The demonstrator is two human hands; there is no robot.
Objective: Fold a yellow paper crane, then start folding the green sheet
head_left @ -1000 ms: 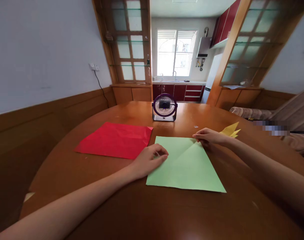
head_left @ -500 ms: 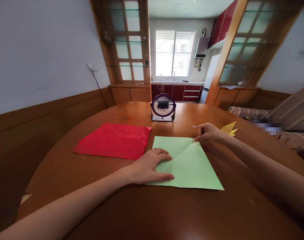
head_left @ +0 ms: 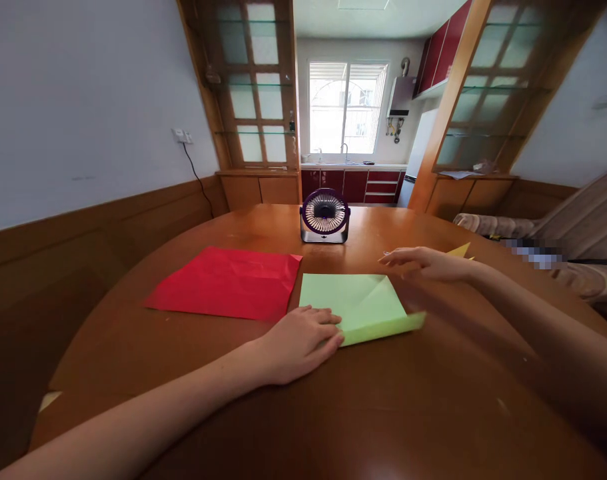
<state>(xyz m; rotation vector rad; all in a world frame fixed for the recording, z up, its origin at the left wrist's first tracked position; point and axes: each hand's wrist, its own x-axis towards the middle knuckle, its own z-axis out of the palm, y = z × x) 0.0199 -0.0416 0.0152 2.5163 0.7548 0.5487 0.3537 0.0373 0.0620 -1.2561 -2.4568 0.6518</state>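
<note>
Left hand (head_left: 298, 343) lies flat, fingers spread, pressing the green paper's (head_left: 360, 307) near left corner; right hand (head_left: 423, 262) hovers open just beyond its far right corner.

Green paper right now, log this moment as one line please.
left hand flat on green paper, near edge lifted in a fold | right hand open above far corner | red paper beside | fan behind

Round wooden table (head_left: 303, 413), red paper sheet (head_left: 228, 283) lying flat left of centre, small purple desk fan (head_left: 325, 215) upright at the far edge, yellow folded paper (head_left: 460, 251) partly hidden at right, wall socket (head_left: 181, 135) with black cable — kitchen window (head_left: 347, 108) beyond, sofa (head_left: 558, 233) at right.
</note>
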